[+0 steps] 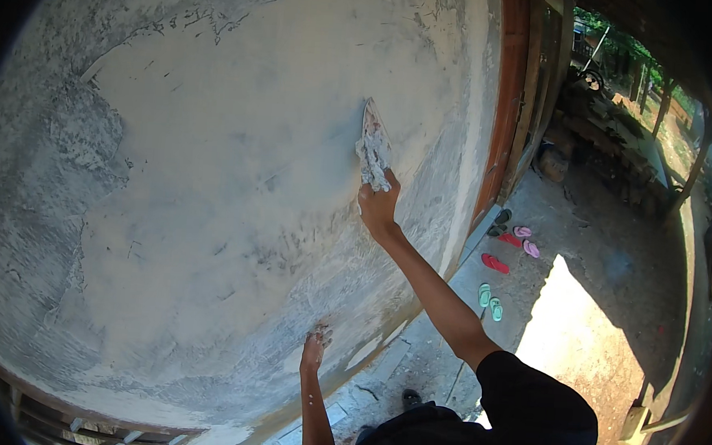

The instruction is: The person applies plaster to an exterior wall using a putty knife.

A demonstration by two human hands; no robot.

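My right hand (378, 203) grips a plastering trowel (372, 142) smeared with whitish paste. The trowel's blade points up along the wall (239, 134), and its handle is mostly hidden by my fingers and the paste. A wide, smooth cream coat covers the wall's middle, with rough grey patches showing around its ragged edge. Lower down, my left hand (316, 348) is near the wall's lower part, its fingers apart and holding nothing, with white specks on the skin. I cannot tell whether it touches the wall.
A brown wooden door frame (511, 93) borders the wall on the right. Several sandals, including a mint-green one (484, 294) and a red one (494, 264), lie on the paved floor (458, 310). A slatted opening (86, 432) is at lower left. Sunlight falls on the ground (581, 334).
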